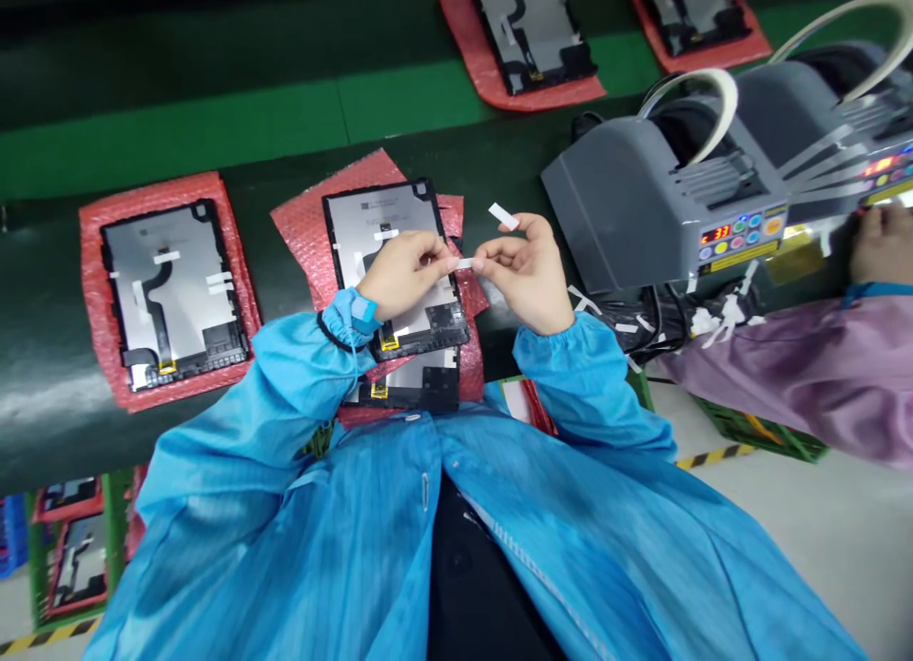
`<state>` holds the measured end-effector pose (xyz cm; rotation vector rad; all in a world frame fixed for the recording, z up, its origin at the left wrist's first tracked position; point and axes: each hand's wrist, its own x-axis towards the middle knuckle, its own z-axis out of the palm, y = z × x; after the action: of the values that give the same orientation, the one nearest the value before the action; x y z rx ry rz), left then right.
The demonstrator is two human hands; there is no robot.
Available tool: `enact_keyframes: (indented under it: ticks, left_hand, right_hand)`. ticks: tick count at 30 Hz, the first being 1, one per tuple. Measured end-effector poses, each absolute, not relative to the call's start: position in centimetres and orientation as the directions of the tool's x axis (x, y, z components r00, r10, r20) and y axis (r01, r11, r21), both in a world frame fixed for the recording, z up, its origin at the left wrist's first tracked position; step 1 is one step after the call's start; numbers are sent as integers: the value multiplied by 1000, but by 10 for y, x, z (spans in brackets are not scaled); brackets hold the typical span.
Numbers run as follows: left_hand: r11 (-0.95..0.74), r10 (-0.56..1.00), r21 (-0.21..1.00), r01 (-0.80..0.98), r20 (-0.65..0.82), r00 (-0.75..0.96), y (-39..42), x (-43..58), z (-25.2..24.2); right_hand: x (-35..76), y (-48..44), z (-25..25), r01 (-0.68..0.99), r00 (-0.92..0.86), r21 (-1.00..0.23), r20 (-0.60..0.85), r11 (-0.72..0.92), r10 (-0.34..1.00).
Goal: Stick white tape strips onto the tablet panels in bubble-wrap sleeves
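Observation:
A short white tape strip (465, 262) is stretched between my two hands. My left hand (405, 273) pinches one end of it, above the right half of a tablet screen panel (357, 225). At the other end, my right hand (526, 269) is closed in a pinch, just right of that panel. A second white tape strip (503, 216) sticks to a raised finger of my right hand. The panel lies back side up on red bubble wrap (303, 225), overlapping another panel (432, 380) nearer my body. My left hand covers part of its dark cable.
At left, a taped panel (182, 300) lies on red bubble wrap. Two grey tape dispensers (634, 200) stand at right, near a co-worker's hand (884, 247). More panels (532, 29) lie along the green strip (285, 114) at the back. A green crate (114, 537) sits below left.

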<state>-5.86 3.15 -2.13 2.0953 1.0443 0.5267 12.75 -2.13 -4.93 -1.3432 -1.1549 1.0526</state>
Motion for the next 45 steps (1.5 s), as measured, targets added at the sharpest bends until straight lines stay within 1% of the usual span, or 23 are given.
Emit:
enact_keyframes:
  ticks: [2, 6, 8, 10, 13, 23, 28, 31, 33, 35, 38, 41, 43, 45]
  left_hand:
    - [-362, 846, 711, 603, -21, 533, 30, -56, -21]
    - [-279, 908, 526, 804, -127, 398, 29, -50, -20]
    - [-272, 916, 455, 848, -149, 373, 29, -47, -19]
    - [-275, 914, 414, 868, -169, 370, 28, -45, -18]
    - [-282, 905, 384, 879, -196, 377, 27, -43, -17]
    - [-303, 892, 356, 884, -221, 394, 22, -43, -16]
    - [-296, 901, 372, 880, -197, 386, 22, -43, -18]
    - [-266, 922, 410, 872, -157, 355, 28, -47, -27]
    - [-256, 937, 472, 844, -94, 337, 35, -53, -34]
    - [-277, 941, 555, 785, -8, 337, 44, -60, -40]
    - [-370, 906, 652, 662, 97, 412, 56, -67, -40]
    - [-439, 857, 686, 580, 126, 499, 60, -67, -36]
    - [-432, 851, 702, 566, 110, 514, 60, -66, -33]
    - [-391, 860, 726, 566, 69, 506, 57, -64, -32]
  right_hand:
    - [127, -16, -57, 130, 133, -991, 11, -6, 991]
    - [125, -1, -71, 215, 90, -976, -16, -35, 996]
    - [124, 4, -77, 253, 84, -966, -38, -58, 996]
    - [122, 8, -79, 290, 85, -954, -56, -79, 995]
    - [121, 9, -79, 336, 88, -937, -71, -97, 994]
    - [119, 7, -72, 453, 83, -882, -102, -129, 991]
    - [124, 12, -74, 489, 90, -858, -126, -154, 988]
    - [135, 16, -81, 448, 110, -878, -133, -168, 985]
    - [142, 17, -82, 371, 86, -912, -152, -173, 985]
    - [145, 16, -77, 284, 19, -946, -159, -158, 987]
    - [142, 11, -60, 214, -105, -972, -118, -94, 987]
    - [136, 6, -44, 224, -209, -974, -67, -19, 976]
    - [134, 4, -38, 266, -249, -964, -56, 13, 967]
    - [135, 4, -37, 333, -237, -942, -59, 24, 970]
